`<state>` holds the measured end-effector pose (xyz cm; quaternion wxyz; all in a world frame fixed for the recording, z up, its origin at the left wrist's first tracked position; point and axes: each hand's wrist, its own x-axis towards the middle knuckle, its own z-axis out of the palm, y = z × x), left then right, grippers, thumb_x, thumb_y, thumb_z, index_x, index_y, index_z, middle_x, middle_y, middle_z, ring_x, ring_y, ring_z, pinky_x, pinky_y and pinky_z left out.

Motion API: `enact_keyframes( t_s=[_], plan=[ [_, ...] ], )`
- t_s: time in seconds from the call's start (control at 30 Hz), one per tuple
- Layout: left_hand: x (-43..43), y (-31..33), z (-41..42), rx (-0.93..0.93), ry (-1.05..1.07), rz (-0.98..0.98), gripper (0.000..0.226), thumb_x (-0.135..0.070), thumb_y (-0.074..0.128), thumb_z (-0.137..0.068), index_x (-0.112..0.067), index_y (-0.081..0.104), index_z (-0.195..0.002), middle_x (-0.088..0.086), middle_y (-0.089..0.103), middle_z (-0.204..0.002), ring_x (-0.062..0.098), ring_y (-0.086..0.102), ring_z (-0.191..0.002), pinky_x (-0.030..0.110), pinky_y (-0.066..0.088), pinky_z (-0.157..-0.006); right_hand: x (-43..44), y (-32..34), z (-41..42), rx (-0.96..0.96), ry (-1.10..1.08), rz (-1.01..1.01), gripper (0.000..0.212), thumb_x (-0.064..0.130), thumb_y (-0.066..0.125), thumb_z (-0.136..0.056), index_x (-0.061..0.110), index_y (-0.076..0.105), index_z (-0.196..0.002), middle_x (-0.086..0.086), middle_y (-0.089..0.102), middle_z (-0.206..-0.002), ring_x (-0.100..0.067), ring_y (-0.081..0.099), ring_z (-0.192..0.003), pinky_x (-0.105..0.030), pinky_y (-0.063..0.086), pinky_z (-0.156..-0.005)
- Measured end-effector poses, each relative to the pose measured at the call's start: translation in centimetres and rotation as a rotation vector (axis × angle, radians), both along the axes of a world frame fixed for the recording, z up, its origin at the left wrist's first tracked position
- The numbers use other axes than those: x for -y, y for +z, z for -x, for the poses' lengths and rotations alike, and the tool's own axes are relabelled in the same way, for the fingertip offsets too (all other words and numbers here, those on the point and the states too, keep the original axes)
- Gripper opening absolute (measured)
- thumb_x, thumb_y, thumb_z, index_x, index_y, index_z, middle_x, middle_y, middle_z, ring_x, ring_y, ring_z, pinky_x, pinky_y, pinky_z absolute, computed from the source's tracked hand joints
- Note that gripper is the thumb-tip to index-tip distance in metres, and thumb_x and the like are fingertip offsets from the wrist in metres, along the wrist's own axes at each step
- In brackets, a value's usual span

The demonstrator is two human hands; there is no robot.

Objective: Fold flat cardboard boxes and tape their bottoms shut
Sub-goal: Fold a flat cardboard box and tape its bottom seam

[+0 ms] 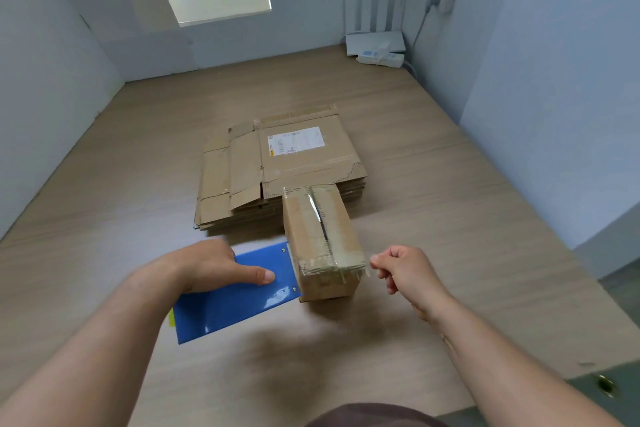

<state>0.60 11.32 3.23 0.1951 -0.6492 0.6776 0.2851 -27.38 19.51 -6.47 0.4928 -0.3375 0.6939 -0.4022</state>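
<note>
A small folded cardboard box (320, 239) stands on the wooden table with clear tape running along its top seam and over its near end. My left hand (221, 265) grips a blue tape dispenser (235, 298), whose front edge presses against the box's left side. My right hand (405, 270) is to the right of the box, fingers pinched on a strip of clear tape (363, 272) that stretches from the box's near right corner. Behind the box lies a stack of flat cardboard boxes (277, 170); the top one bears a white label.
The wooden table (450, 218) is walled by grey partitions on the left, back and right. A white router and a power strip (379, 52) sit at the far right corner. A darker surface with a brass fitting (606, 383) lies at the near right.
</note>
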Motion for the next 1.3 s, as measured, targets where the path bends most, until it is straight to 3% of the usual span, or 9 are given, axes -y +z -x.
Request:
enact_keyframes(
  t_s=[0.17, 0.3, 0.37, 0.47, 0.53, 0.63, 0.97, 1.17, 1.3],
  plan=[
    [0.1, -1.2, -0.7, 0.071, 0.036, -0.037, 0.072, -0.086, 0.059, -0.057, -0.018, 0.066, -0.081, -0.001, 0.063, -0.083, 0.013, 0.06, -0.076, 0.028, 0.037, -0.061, 0.5, -0.1, -1.9, 0.034, 0.111, -0.05, 0.022, 0.017, 0.062, -0.087, 0.011, 0.058, -0.066, -0.005, 0.058, -0.061, -0.015, 0.048, -0.049, -0.027, 0.041, -0.05],
    [0.0, -1.6, -1.1, 0.048, 0.073, -0.053, 0.069, -0.085, 0.059, -0.057, -0.021, 0.066, -0.08, -0.003, 0.064, -0.083, 0.011, 0.061, -0.076, 0.027, 0.037, -0.06, 0.8, 0.4, -0.8, -0.605, 0.252, -0.252, 0.042, 0.05, 0.061, -0.083, 0.018, 0.056, -0.109, -0.004, 0.062, -0.106, -0.026, 0.061, -0.1, -0.031, 0.043, -0.076],
    [0.0, -1.7, -1.1, 0.048, 0.069, -0.047, 0.069, -0.085, 0.059, -0.057, -0.021, 0.067, -0.082, -0.003, 0.065, -0.084, 0.011, 0.062, -0.077, 0.026, 0.038, -0.06, 0.7, 1.1, -0.3, -0.717, 0.195, -0.202, 0.031, 0.045, 0.057, -0.086, 0.019, 0.056, -0.104, -0.004, 0.061, -0.109, -0.027, 0.058, -0.107, -0.032, 0.044, -0.081],
    [-0.2, -2.0, -1.4, 0.026, 0.086, -0.048, 0.069, -0.085, 0.059, -0.057, -0.021, 0.067, -0.082, -0.002, 0.066, -0.084, 0.011, 0.062, -0.077, 0.026, 0.039, -0.061, 0.8, 2.1, -2.0, -0.66, 0.145, 0.036, 0.025, 0.043, 0.053, -0.09, 0.022, 0.052, -0.077, -0.003, 0.061, -0.087, -0.028, 0.059, -0.092, -0.032, 0.042, -0.07],
    [-0.3, -2.1, -1.4, 0.006, 0.095, -0.046, 0.07, -0.084, 0.06, -0.057, -0.02, 0.068, -0.082, -0.001, 0.067, -0.084, 0.012, 0.063, -0.077, 0.027, 0.04, -0.063, 1.0, 2.1, -4.1, -0.669, 0.21, 0.092, 0.036, 0.053, 0.053, -0.088, 0.02, 0.058, -0.101, -0.003, 0.058, -0.103, -0.024, 0.054, -0.102, -0.032, 0.042, -0.08],
    [-0.5, -2.3, -1.3, -0.016, 0.106, -0.052, 0.068, -0.083, 0.061, -0.058, -0.02, 0.067, -0.082, -0.002, 0.066, -0.083, 0.012, 0.063, -0.076, 0.026, 0.041, -0.062, 0.9, 1.3, -6.3, -0.662, 0.335, 0.063, 0.072, 0.052, 0.051, -0.09, 0.013, 0.028, -0.146, -0.009, 0.041, -0.139, -0.026, 0.036, -0.128, -0.034, 0.031, -0.104],
    [-2.3, -2.2, -4.2, -0.152, 0.268, -0.121, 0.081, -0.088, 0.064, -0.041, -0.019, 0.069, -0.085, -0.003, 0.07, -0.081, 0.013, 0.067, -0.074, 0.028, 0.044, -0.064, 1.4, 0.8, -6.4, -0.513, 0.337, 0.132, 0.072, 0.035, 0.057, -0.093, 0.015, 0.019, -0.151, -0.007, 0.036, -0.149, -0.023, 0.032, -0.136, -0.029, 0.026, -0.11],
    [-1.3, -2.9, -0.5, 0.02, 0.22, -0.036, 0.059, -0.08, 0.061, -0.063, -0.024, 0.055, -0.078, -0.006, 0.055, -0.081, 0.01, 0.055, -0.074, 0.028, 0.036, -0.059, 1.6, 0.9, -6.5, -0.52, 0.335, 0.159, 0.07, 0.032, 0.058, -0.093, 0.015, 0.022, -0.15, -0.007, 0.04, -0.146, -0.023, 0.036, -0.133, -0.033, 0.03, -0.11],
    [-2.6, -4.1, -0.2, 0.477, -0.102, 0.228, 0.045, -0.06, 0.048, -0.084, -0.023, 0.063, -0.106, -0.007, 0.061, -0.093, 0.016, 0.059, -0.089, 0.028, 0.038, -0.069, 1.6, 0.8, -6.4, -0.534, 0.342, 0.148, 0.069, 0.033, 0.058, -0.093, 0.014, 0.023, -0.15, -0.008, 0.042, -0.144, -0.024, 0.038, -0.132, -0.033, 0.031, -0.109]
  ],
)
